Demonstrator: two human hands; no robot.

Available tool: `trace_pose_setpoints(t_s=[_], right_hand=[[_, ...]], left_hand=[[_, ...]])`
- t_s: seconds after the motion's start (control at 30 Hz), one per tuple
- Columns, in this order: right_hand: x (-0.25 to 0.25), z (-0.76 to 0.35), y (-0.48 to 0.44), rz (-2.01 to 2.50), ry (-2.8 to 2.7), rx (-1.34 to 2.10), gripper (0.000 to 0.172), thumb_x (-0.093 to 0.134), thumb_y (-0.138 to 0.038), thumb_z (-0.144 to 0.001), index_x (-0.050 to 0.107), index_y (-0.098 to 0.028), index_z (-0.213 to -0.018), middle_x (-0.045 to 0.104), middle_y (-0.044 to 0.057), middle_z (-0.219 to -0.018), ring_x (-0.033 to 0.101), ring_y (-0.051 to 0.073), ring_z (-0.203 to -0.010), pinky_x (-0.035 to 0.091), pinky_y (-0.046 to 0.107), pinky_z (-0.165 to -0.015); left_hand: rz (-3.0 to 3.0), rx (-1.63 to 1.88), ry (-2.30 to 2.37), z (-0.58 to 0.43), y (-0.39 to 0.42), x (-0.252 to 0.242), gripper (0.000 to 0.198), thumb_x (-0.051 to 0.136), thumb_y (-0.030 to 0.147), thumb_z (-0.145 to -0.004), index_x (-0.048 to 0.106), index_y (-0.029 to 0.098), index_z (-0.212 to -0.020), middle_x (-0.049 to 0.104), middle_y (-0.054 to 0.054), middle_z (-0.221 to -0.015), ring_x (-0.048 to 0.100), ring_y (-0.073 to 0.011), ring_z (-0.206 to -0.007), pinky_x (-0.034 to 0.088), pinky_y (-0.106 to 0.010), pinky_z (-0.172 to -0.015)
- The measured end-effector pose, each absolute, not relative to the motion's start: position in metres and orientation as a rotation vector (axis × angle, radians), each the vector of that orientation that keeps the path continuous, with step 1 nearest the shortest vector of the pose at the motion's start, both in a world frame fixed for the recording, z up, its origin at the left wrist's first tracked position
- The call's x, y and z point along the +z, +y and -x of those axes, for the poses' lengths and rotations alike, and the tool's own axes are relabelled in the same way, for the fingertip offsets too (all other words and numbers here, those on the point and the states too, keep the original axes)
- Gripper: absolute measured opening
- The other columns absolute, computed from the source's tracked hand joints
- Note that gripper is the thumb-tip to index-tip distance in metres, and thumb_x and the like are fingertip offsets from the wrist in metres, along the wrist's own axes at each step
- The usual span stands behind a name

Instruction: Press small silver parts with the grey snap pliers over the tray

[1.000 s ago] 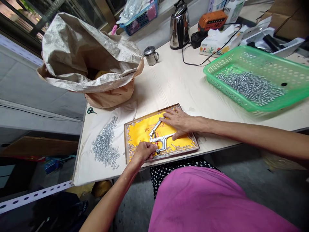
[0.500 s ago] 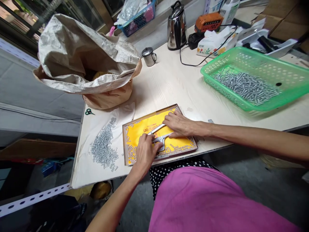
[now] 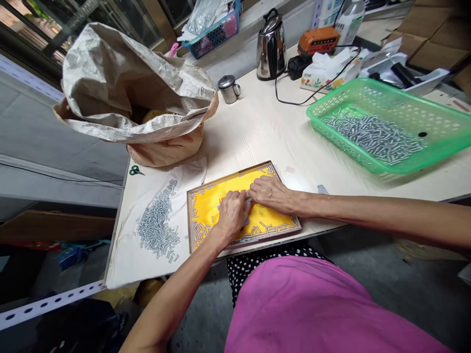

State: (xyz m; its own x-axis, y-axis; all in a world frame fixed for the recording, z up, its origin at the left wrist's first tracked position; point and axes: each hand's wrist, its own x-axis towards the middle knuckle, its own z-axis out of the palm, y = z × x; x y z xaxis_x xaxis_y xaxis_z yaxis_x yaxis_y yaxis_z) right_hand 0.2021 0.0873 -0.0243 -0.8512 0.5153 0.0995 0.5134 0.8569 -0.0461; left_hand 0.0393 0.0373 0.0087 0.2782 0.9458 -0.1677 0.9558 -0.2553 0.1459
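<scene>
Over a shallow tray [image 3: 188, 215] lined in yellow, both hands are closed close together. Between them is a grey two-armed piece [image 3: 246, 221], mostly covered by the fingers, so its kind does not show. My left hand [image 3: 233, 212] wraps round its near part, knuckles up. My right hand [image 3: 270, 194] grips the other end just to the right, fingers curled. Small metal pins [image 3: 263, 228] lie along the tray's edges. Left of the tray, a heap of similar pins [image 3: 158, 223] rests on a white cloth [image 3: 128, 245].
A large open sack [image 3: 165, 147] stands behind at the left, with green-handled scissors [image 3: 136, 170] near it. A green basket [image 3: 349, 144] of pins sits at the right. Further back are a lidded metal mug [image 3: 228, 90], a kettle [image 3: 270, 46] and an orange battery [image 3: 318, 40] with a cord.
The grey piece's two arms were spread and visible; now my hands have come closer together and cover most of it. My left hand has moved slightly right and away from me.
</scene>
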Motion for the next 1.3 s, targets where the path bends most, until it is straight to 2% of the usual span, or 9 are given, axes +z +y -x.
trace_pose_setpoints(t_s=[0.17, 0.27, 0.33, 0.5, 0.67, 0.8, 0.97, 1.1, 1.3], right_hand=[[-0.028, -0.203, 0.094, 0.839, -2.910, 0.103, 0.019, 0.043, -0.016, -0.097, 0.062, -0.014, -0.102, 0.065, 0.009, -0.089, 0.052, 0.021, -0.084, 0.035, 0.035, -0.074], [-0.033, -0.201, 0.092, 0.840, -2.804, 0.009, 0.024, 0.045, -0.024, -0.099, 0.057, -0.013, -0.117, 0.064, 0.012, -0.108, 0.053, 0.024, -0.099, 0.037, 0.037, -0.081], [-0.037, -0.200, 0.088, 0.771, -2.784, -0.066, 0.019, 0.044, -0.020, -0.099, 0.059, -0.017, -0.110, 0.064, 0.011, -0.112, 0.051, 0.025, -0.104, 0.037, 0.038, -0.083], [-0.039, -0.193, 0.067, 0.622, -2.809, -0.038, 0.019, 0.042, -0.014, -0.098, 0.057, -0.020, -0.087, 0.062, 0.003, -0.076, 0.050, 0.021, -0.081, 0.032, 0.036, -0.073], [-0.033, -0.198, 0.057, 0.653, -2.645, 0.030, 0.023, 0.036, -0.009, -0.098, 0.051, -0.020, -0.085, 0.058, 0.000, -0.074, 0.045, 0.017, -0.068, 0.028, 0.034, -0.072], [-0.032, -0.218, 0.050, 0.677, -2.543, 0.159, 0.023, 0.035, -0.016, -0.102, 0.049, -0.020, -0.084, 0.056, -0.001, -0.074, 0.045, 0.015, -0.065, 0.029, 0.032, -0.070], [-0.042, -0.240, 0.036, 0.780, -2.387, 0.290, 0.017, 0.040, -0.021, -0.102, 0.052, -0.021, -0.090, 0.060, 0.001, -0.077, 0.053, 0.016, -0.069, 0.036, 0.031, -0.072], [-0.056, -0.245, 0.031, 0.799, -2.296, 0.248, 0.013, 0.041, -0.024, -0.102, 0.053, -0.021, -0.099, 0.065, 0.004, -0.085, 0.059, 0.018, -0.078, 0.042, 0.031, -0.077], [-0.063, -0.240, 0.027, 0.825, -2.331, 0.274, 0.018, 0.037, -0.022, -0.102, 0.054, -0.022, -0.096, 0.065, 0.001, -0.079, 0.058, 0.016, -0.069, 0.041, 0.030, -0.073]], left_hand=[[-2.299, -0.096, 1.810, -0.035, 0.042, 0.006, 0.026, 0.061, 0.035, -0.091, 0.063, 0.017, -0.110, 0.067, -0.012, -0.101, 0.059, -0.0261, -0.099, 0.047, -0.034, -0.084], [-2.229, 0.012, 1.844, -0.019, 0.052, 0.002, 0.046, 0.070, 0.037, -0.084, 0.059, 0.017, -0.124, 0.067, -0.012, -0.109, 0.060, -0.0265, -0.103, 0.048, -0.034, -0.084], [-2.156, 0.103, 1.807, -0.004, 0.061, 0.003, 0.041, 0.066, 0.031, -0.086, 0.062, 0.017, -0.124, 0.069, -0.010, -0.108, 0.063, -0.0240, -0.099, 0.048, -0.032, -0.085], [-1.911, 0.292, 1.819, 0.015, 0.075, 0.010, 0.028, 0.057, 0.013, -0.087, 0.074, 0.017, -0.109, 0.076, -0.004, -0.091, 0.068, -0.0194, -0.080, 0.050, -0.029, -0.077], [-1.932, 0.575, 1.829, 0.024, 0.073, 0.022, 0.029, 0.058, 0.019, -0.089, 0.074, 0.020, -0.113, 0.076, -0.007, -0.107, 0.069, -0.0208, -0.096, 0.051, -0.031, -0.087], [-1.799, 0.709, 2.104, 0.090, 0.071, 0.028, 0.032, 0.054, 0.030, -0.093, 0.074, 0.017, -0.114, 0.074, -0.009, -0.110, 0.069, -0.0199, -0.091, 0.052, -0.030, -0.082], [-1.636, 0.325, 2.713, 0.183, 0.061, 0.014, 0.026, 0.054, 0.024, -0.091, 0.076, 0.015, -0.101, 0.073, -0.010, -0.103, 0.066, -0.0232, -0.095, 0.046, -0.030, -0.082], [-1.820, 0.061, 2.608, 0.199, 0.066, -0.006, 0.031, 0.046, 0.025, -0.095, 0.075, 0.016, -0.101, 0.070, -0.009, -0.102, 0.062, -0.0211, -0.097, 0.044, -0.028, -0.083], [-2.031, -0.220, 2.473, 0.192, 0.102, -0.021, 0.031, 0.043, 0.023, -0.095, 0.074, 0.018, -0.100, 0.066, -0.013, -0.106, 0.056, -0.0263, -0.108, 0.044, -0.032, -0.080]])
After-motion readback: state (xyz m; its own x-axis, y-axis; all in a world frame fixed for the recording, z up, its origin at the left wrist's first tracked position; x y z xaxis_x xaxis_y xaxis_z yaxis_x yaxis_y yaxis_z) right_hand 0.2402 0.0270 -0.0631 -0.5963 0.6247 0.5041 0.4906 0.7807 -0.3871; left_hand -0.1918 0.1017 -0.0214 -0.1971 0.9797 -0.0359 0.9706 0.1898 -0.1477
